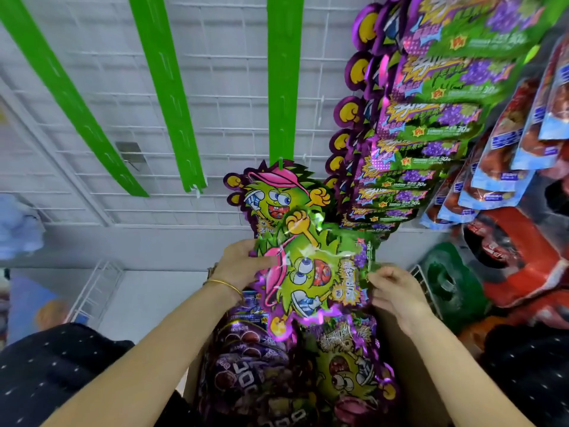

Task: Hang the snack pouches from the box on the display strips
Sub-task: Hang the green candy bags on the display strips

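In the head view, a snack pouch printed with a green cartoon figure is held turned sideways above an open cardboard box. Its left edge is gripped by the left hand, on whose wrist a gold bracelet is worn. Its right edge is pinched by the curled fingers of the right hand, although the contact is softened by blur. More pouches of the same kind and dark purple packs are stacked in the box below.

Just above the held pouch, a hung pouch is seen upright at the lower end of a green display strip. Two further green strips are fixed to the left on a white wire grid. To the right, a filled column of matching pouches is hung, and red and blue packets are seen beyond it.
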